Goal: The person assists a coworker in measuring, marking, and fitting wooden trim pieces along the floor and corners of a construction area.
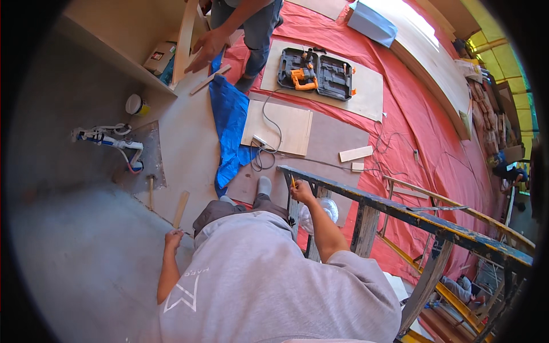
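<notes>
At the lower left my left hand is closed around the lower end of a short flat wooden strip, which points up and away. My right hand pinches a thin yellow pencil, tip upward, beside the top end of a worn dark ladder. Whether that hand also touches the ladder, I cannot tell. A crumpled blue sheet lies on the floor ahead of my feet. Below the right forearm is a round object in clear plastic, partly hidden.
A co-worker's hand is at a wooden cabinet frame. An orange power tool sits in an open black case. A cord crosses boards on red sheeting. White and blue pipes rise at left, near a bucket.
</notes>
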`<state>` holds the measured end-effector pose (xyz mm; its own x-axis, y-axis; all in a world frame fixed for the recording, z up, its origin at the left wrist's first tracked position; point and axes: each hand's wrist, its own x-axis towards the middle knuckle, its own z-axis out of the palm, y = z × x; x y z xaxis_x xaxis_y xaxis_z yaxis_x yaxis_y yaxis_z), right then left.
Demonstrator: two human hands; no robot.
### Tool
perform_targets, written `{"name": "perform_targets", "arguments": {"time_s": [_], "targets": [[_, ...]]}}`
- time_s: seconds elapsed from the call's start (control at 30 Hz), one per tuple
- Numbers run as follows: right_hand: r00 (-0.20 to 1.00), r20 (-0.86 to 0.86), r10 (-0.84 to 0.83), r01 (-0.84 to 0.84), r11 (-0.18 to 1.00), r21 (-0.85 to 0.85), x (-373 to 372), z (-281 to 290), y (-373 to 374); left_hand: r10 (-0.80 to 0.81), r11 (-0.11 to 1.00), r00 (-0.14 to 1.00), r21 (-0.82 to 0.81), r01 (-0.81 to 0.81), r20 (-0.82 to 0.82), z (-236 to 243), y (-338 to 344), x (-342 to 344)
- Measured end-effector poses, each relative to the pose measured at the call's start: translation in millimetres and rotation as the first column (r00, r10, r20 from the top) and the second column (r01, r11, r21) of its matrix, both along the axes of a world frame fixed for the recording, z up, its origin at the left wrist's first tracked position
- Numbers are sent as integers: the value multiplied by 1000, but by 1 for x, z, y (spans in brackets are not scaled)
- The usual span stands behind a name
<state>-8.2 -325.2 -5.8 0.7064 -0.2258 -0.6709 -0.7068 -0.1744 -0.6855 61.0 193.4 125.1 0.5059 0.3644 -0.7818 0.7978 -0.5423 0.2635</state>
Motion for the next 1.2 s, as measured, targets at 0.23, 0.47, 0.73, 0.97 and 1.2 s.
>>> {"name": "perform_targets", "arguments": {"time_s": [0.23,0.47,0.73,0.97,1.2], "targets": [[983,-21,183,-180,925,-334,3,1,14,-153,980,968,-94,175,200,-15,-31,41],[957,-114,267,-290,903,-316,-42,-59,-18,-389,908,834,11,419,392,-45,-22,36],[772,-298,561,-623,763,-176,1,65,41,82,994,957,-87,-60,278,-100,37,-123],[765,-174,621,-642,710,-290,91,25,27,102,987,978,-137,-78,179,-128,17,-206],[677,-193,710,-734,636,-236,147,82,125,302,952,930,-115,-283,211,-115,18,-221]]}}
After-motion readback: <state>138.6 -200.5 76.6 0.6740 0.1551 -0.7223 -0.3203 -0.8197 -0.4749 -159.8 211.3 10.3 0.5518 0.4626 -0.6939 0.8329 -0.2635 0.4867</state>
